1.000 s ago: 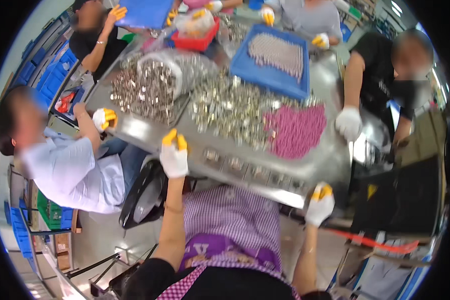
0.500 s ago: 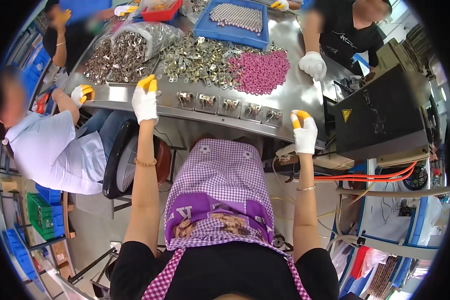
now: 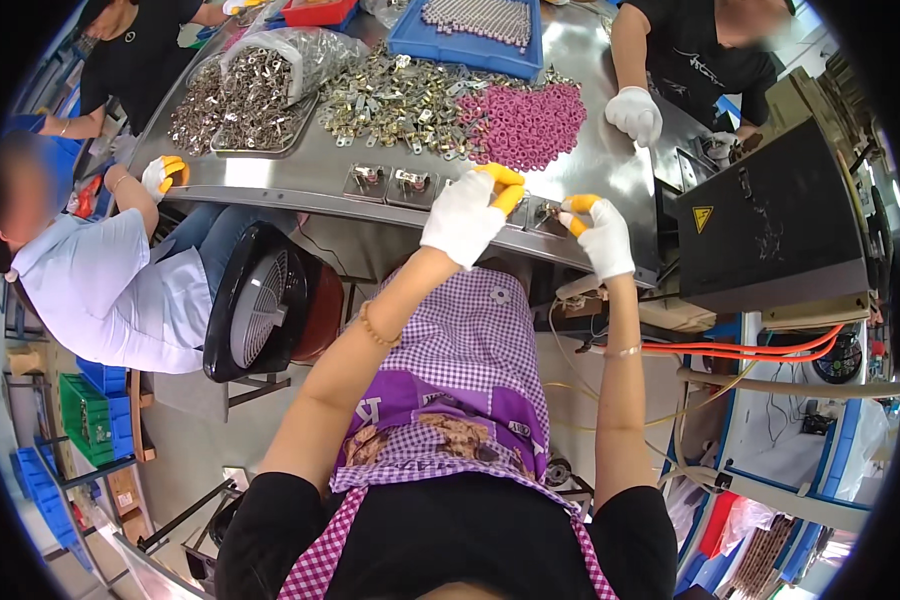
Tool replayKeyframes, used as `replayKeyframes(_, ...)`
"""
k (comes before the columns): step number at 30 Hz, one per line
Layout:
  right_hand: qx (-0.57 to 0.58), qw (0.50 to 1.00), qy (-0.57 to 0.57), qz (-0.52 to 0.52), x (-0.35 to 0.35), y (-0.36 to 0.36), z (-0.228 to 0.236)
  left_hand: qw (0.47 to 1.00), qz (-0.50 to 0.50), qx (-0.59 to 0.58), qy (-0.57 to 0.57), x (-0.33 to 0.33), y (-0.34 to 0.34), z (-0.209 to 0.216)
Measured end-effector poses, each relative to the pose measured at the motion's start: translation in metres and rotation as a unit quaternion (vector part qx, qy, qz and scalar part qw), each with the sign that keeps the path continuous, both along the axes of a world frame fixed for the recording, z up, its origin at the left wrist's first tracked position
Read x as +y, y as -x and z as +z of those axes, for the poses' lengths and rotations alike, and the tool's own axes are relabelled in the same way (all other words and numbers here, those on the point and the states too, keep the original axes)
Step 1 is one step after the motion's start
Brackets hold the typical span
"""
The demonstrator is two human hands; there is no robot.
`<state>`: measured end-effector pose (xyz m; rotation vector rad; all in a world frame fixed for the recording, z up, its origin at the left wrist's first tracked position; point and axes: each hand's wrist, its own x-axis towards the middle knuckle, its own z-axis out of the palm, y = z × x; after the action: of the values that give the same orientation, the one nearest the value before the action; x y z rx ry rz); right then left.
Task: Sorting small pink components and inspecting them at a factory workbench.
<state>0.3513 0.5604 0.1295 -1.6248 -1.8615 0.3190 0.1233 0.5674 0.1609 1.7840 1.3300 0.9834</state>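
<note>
My left hand (image 3: pixel 470 215), in a white glove with yellow fingertips, reaches over the table's front edge, fingers bent together beside the pink rings (image 3: pixel 532 125). Whatever it may pinch is too small to tell. My right hand (image 3: pixel 604 238), gloved alike, has thumb and fingers drawn together at the rightmost small metal fixture (image 3: pixel 544 215); what lies between them is hidden. Along the edge stands a row of these square fixtures with small metal parts on them; two on the left, including one fixture (image 3: pixel 411 187), show fully, while my left hand partly covers others.
Brass-coloured parts (image 3: pixel 390 108) lie heaped on the metal table (image 3: pixel 260 180), beside a tray of small metal clips (image 3: pixel 232 110). Behind sits a blue tray (image 3: pixel 460 62) of white pieces. Co-workers are at left and across; a black machine box (image 3: pixel 755 215) stands right.
My left hand has swung right from the clip tray to the fixtures near the pink rings. My right hand has shifted slightly left and up to the last fixture.
</note>
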Motion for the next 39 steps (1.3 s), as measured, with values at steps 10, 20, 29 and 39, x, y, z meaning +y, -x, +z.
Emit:
replayKeyframes(10,0.128,0.985,0.112,0.023,0.006,-0.004,-0.007,0.974,-0.02,0.197,-0.114,0.027,-0.046,-0.02)
replayKeyframes(20,0.085,0.993,-0.018,0.084,0.001,-0.019,-0.036,0.868,-0.141,0.383,-0.282,0.045,-0.049,-0.016)
replayKeyframes(29,-0.105,0.994,-0.009,-0.007,-0.017,-0.006,-0.018,0.828,-0.155,0.477,-0.253,0.039,-0.013,0.022)
replayKeyframes(39,-0.225,0.926,0.038,-0.299,0.047,-0.069,-0.036,0.95,0.243,0.161,-0.11,0.051,0.16,-0.02)
